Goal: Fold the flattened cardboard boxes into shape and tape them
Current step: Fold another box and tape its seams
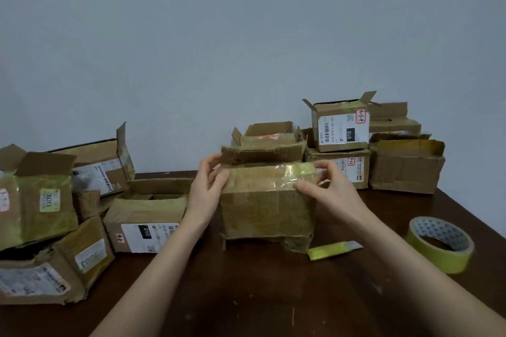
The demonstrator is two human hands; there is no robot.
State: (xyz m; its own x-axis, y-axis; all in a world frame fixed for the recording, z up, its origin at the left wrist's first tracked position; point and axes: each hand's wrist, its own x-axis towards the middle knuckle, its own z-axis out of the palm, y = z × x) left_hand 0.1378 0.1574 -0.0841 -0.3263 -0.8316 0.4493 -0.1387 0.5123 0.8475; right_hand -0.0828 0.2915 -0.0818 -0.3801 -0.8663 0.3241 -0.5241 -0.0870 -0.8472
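The box [267, 208] is stood on the worktop [273, 295] between the hands, its long axis running from left hand [209, 185] to right hand [327, 186], flap upward. Both upper end corners are gripped by curled fingers.

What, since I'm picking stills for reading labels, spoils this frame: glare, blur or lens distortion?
Head view: dim, even light with soft shadows; glare off the glossy tape on the held box; the wide-angle lens tilts the boxes at far left and smears their labels; the white label at upper right is legible.
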